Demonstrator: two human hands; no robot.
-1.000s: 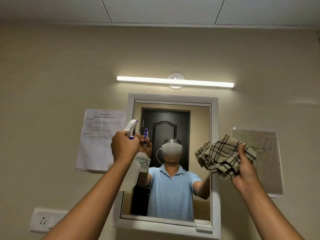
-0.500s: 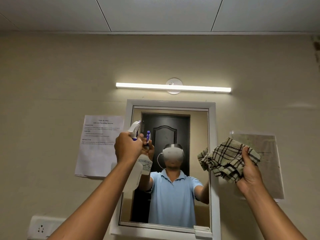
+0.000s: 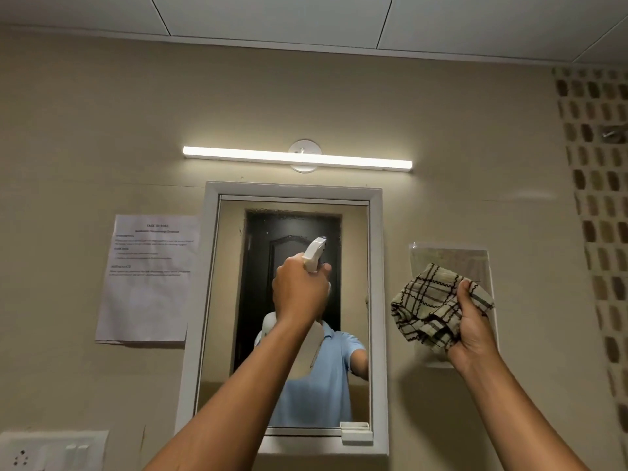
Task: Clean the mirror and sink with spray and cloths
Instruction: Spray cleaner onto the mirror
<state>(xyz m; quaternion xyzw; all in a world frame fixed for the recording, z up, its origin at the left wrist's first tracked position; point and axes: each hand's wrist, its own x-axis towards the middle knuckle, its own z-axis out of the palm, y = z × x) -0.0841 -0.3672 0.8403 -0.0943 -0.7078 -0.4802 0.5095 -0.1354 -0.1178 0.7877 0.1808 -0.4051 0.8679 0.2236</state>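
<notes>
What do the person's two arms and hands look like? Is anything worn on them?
Both forearms are bare up to the frame's bottom edge. The left hand and right hand show no gloves, rings, watch or bracelet. The mirror reflection shows short light blue sleeves on a collared shirt.

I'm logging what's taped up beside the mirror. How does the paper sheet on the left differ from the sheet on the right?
The left sheet is white with printed lines of text; the right sheet looks tan, glossy, and shows no readable text. The left sheet is in full view; the right sheet is partly covered by the checked cloth in the right hand. The left sheet looks larger. Both hang flat on the wall.
</notes>
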